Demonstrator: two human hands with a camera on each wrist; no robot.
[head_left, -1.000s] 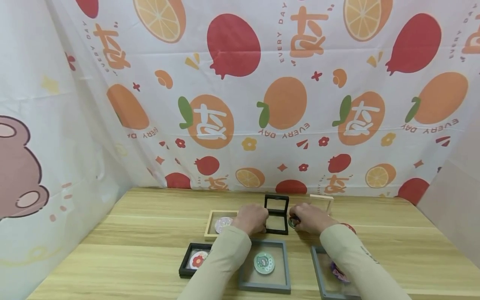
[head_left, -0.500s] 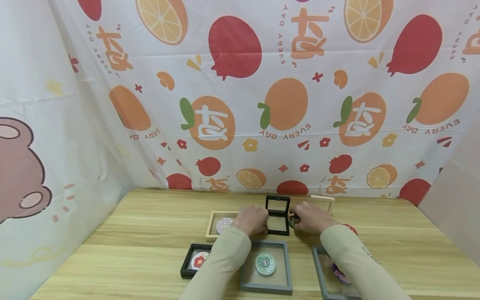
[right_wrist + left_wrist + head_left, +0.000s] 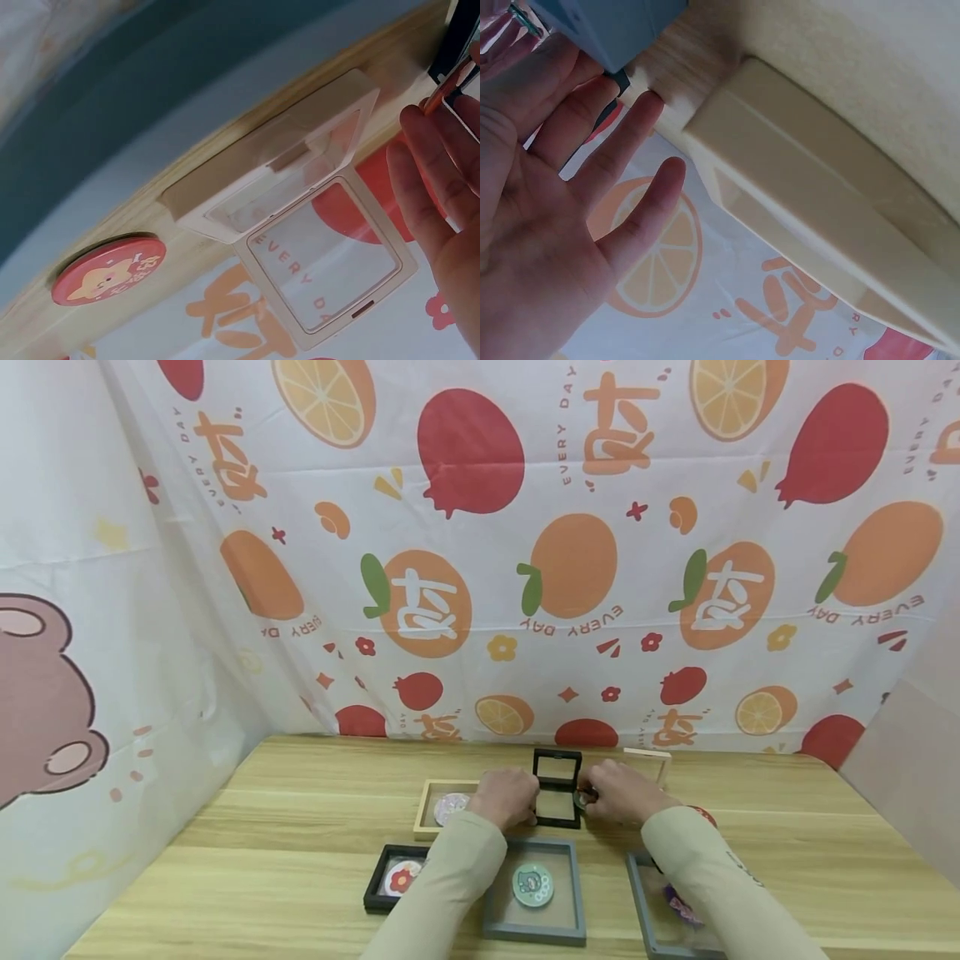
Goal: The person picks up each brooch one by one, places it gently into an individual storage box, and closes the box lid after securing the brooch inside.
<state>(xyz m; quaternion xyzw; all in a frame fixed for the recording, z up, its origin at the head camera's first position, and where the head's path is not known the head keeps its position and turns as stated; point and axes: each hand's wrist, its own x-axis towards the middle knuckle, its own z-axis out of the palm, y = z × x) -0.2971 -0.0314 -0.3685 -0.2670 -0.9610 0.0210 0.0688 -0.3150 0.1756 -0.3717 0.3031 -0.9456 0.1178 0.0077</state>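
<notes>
A black display frame point(image 3: 557, 810) stands hinged open on the table, its lid upright at the back. My left hand point(image 3: 507, 797) holds its left edge; the ring and little fingers stretch away from it in the left wrist view, and the thumb is hidden. My right hand point(image 3: 618, 792) pinches a small round badge point(image 3: 582, 799) at the right edge of this frame. In the right wrist view the badge point(image 3: 448, 79) is tilted almost edge-on, close to the black frame point(image 3: 454, 37).
A pale wooden-coloured frame point(image 3: 296, 161) stands open behind my right hand, near a red badge point(image 3: 109, 270). A tan frame point(image 3: 427, 808), a small black frame point(image 3: 372, 893) and two grey frames point(image 3: 576, 893) point(image 3: 643, 906), each with a badge, lie around my forearms.
My right hand has shifted slightly left and tilted the badge, bringing it to the black frame's right edge. My left hand stays on the black frame.
</notes>
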